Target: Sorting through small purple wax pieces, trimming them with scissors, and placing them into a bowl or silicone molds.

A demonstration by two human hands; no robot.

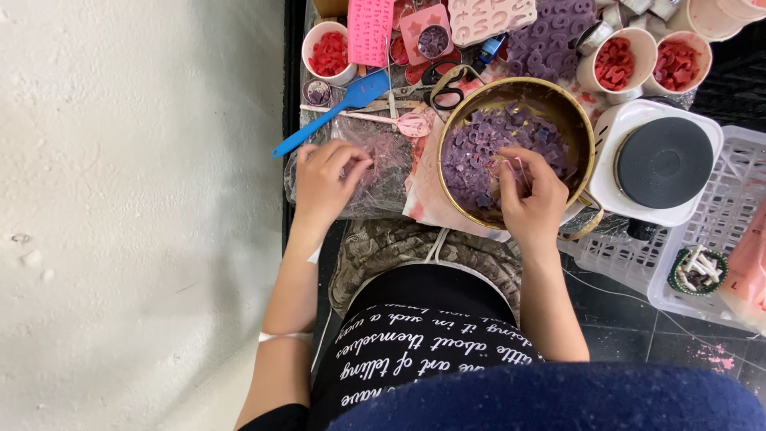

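Observation:
A gold-rimmed metal pot (578, 120) holds several purple wax shapes (487, 148). My right hand (531, 191) reaches into the pot, fingers curled among the purple pieces; whether it pinches one I cannot tell. My left hand (327, 179) rests with bent fingers on a crinkled clear plastic bag (383, 164) to the left of the pot, gripping its film. A pink spoon (407, 121) lies just beyond the bag, and a blue spatula (335, 112) lies slantwise behind my left hand.
A white hotplate with a black disc (662, 160) stands right of the pot. Cups of red pieces (329, 54) (614, 62), pink moulds (371, 30), black scissors (443, 84) crowd the back. A white basket (738, 215) holds a small bowl of wicks (698, 270). White wall at left.

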